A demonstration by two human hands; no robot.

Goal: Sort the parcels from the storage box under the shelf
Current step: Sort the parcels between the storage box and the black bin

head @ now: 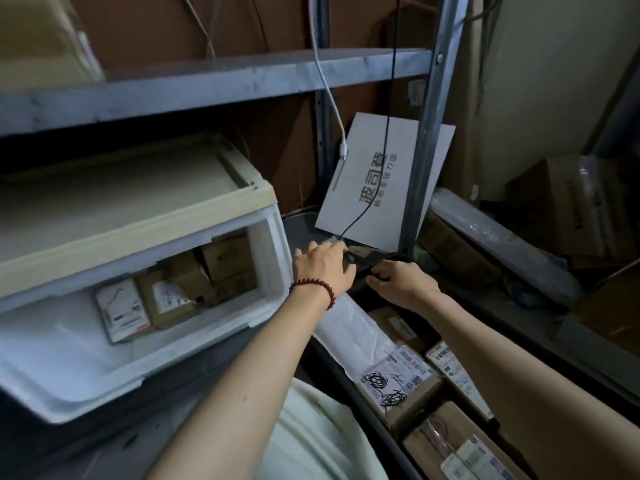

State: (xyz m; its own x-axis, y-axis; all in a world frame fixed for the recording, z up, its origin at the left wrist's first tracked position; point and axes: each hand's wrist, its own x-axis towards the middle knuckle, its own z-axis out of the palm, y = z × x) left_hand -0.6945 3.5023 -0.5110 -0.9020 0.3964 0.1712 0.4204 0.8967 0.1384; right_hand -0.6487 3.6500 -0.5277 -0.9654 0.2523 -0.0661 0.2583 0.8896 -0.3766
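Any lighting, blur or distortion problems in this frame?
Head view: dim overall; the foam box is brightest; the left hand and right hand reach into deep shadow, so whatever they touch is unreadable; the wide lens bows the shelf edge; parcel labels look soft.

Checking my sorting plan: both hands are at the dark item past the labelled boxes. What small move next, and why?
Probably lift the dark item slightly toward you: the left hand rests on it and the right hand grips its edge, flanking it.
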